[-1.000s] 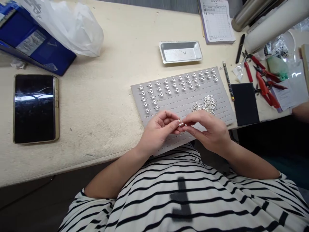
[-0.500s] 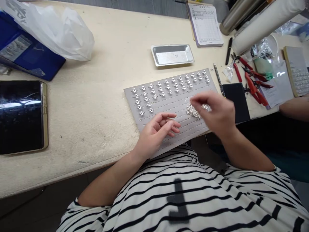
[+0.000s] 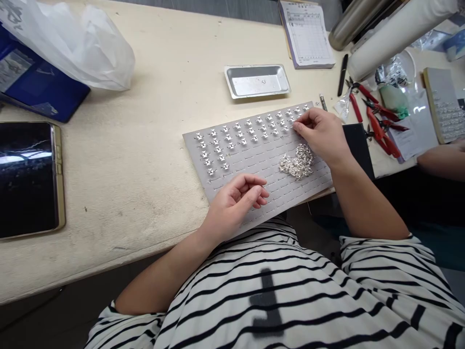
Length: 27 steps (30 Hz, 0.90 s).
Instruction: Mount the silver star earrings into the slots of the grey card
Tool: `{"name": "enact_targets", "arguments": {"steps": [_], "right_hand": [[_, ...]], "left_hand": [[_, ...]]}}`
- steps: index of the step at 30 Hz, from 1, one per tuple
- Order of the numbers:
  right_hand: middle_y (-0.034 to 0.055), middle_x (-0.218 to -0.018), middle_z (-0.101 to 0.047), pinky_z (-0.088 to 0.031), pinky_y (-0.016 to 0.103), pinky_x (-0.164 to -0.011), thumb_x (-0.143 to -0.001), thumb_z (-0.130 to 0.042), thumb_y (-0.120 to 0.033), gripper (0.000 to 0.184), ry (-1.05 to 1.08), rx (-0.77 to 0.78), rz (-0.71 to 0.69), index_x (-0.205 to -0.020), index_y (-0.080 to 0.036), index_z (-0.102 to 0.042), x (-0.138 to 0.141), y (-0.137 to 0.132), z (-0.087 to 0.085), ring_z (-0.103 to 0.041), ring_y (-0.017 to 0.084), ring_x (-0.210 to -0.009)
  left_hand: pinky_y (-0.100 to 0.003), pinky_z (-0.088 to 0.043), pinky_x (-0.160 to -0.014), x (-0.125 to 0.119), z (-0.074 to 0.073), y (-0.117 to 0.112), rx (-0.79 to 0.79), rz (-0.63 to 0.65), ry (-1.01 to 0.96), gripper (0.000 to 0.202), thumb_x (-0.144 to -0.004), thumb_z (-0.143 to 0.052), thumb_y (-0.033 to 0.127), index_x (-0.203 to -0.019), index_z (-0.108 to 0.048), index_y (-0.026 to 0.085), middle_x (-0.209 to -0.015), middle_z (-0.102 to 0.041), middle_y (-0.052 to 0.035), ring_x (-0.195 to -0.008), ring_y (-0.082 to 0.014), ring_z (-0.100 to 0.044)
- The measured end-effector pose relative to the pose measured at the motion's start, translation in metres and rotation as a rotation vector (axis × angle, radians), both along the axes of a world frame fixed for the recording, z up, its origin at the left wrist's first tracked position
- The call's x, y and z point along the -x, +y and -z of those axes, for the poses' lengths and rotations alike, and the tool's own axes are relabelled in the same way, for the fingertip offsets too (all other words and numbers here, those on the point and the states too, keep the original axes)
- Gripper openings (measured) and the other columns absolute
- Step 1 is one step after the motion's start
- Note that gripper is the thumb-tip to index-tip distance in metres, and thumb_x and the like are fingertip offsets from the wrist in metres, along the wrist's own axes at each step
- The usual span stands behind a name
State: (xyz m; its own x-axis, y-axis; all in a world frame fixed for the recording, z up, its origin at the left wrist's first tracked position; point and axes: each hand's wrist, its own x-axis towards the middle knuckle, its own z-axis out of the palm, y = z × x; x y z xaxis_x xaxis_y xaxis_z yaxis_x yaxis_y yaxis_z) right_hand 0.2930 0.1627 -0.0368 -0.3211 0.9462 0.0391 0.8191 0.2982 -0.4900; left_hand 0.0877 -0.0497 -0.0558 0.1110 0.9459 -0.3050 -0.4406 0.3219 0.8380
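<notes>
A grey slotted foam board (image 3: 250, 162) lies tilted at the table's front edge. Rows of small silver ring-like pieces (image 3: 237, 127) with star-shaped tops stand in its upper and left slots. On its right part sits a loose heap of silver rings (image 3: 298, 162). My right hand (image 3: 321, 133) is closed in a pinch at the right end of the filled rows, its fingertips touching the board; what they hold is hidden. Over the board's lower left rests my left hand (image 3: 241, 198), its fingers loosely curled and apart, with nothing in it.
Behind the board is a shallow metal tray (image 3: 257, 81), with a form pad (image 3: 308, 36) farther back. Red-handled pliers (image 3: 379, 128) and a black pad (image 3: 358, 148) lie to the right. A phone (image 3: 29, 179) and a blue box (image 3: 39, 77) occupy the left. Another person's arm (image 3: 441, 161) shows at right.
My right hand has moved up and left from beside the heap to the end of the filled rows, uncovering the heap. My left hand has barely moved.
</notes>
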Motion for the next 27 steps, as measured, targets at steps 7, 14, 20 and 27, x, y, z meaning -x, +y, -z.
{"name": "enact_targets", "arguments": {"steps": [7, 14, 20, 27], "right_hand": [[0.0042, -0.094, -0.076, -0.060, 0.044, -0.082, -0.090, -0.071, -0.030, 0.004, 0.053, -0.045, 0.012, -0.093, -0.028, -0.070, -0.001, -0.013, -0.012, -0.069, 0.023, -0.086], [0.0080, -0.117, -0.076, -0.059, 0.049, -0.086, -0.094, -0.069, -0.046, 0.024, -0.180, 0.059, -0.132, -0.108, -0.029, -0.076, -0.024, -0.049, -0.034, -0.072, 0.026, -0.089], [0.0066, -0.109, -0.077, -0.059, 0.044, -0.087, -0.093, -0.067, -0.044, 0.029, -0.146, 0.226, -0.136, -0.115, -0.028, -0.076, -0.034, -0.073, -0.046, -0.072, 0.025, -0.091], [0.0041, -0.108, -0.080, -0.058, 0.046, -0.089, -0.096, -0.064, -0.044, 0.023, -0.085, 0.131, -0.003, -0.105, -0.031, -0.080, -0.046, -0.056, -0.033, -0.073, 0.027, -0.097]], "left_hand": [[-0.026, -0.058, -0.079, 0.000, 0.000, 0.000, -0.005, 0.000, 0.016, 0.025, -0.101, -0.065, 0.042, -0.109, -0.070, 0.019, -0.096, -0.077, -0.0037, -0.084, -0.0127, -0.070], [-0.022, -0.058, -0.077, 0.000, -0.001, 0.000, 0.002, -0.002, 0.000, 0.021, -0.101, -0.066, 0.039, -0.107, -0.070, 0.019, -0.094, -0.077, -0.0021, -0.082, -0.0104, -0.069], [-0.022, -0.058, -0.078, 0.000, 0.000, -0.001, -0.001, 0.000, 0.019, 0.021, -0.102, -0.065, 0.040, -0.108, -0.071, 0.020, -0.095, -0.076, -0.0014, -0.083, -0.0102, -0.070], [-0.021, -0.058, -0.077, 0.000, 0.002, -0.001, -0.007, -0.013, 0.041, 0.021, -0.101, -0.066, 0.040, -0.108, -0.071, 0.021, -0.095, -0.076, -0.0013, -0.083, -0.0102, -0.070]]}}
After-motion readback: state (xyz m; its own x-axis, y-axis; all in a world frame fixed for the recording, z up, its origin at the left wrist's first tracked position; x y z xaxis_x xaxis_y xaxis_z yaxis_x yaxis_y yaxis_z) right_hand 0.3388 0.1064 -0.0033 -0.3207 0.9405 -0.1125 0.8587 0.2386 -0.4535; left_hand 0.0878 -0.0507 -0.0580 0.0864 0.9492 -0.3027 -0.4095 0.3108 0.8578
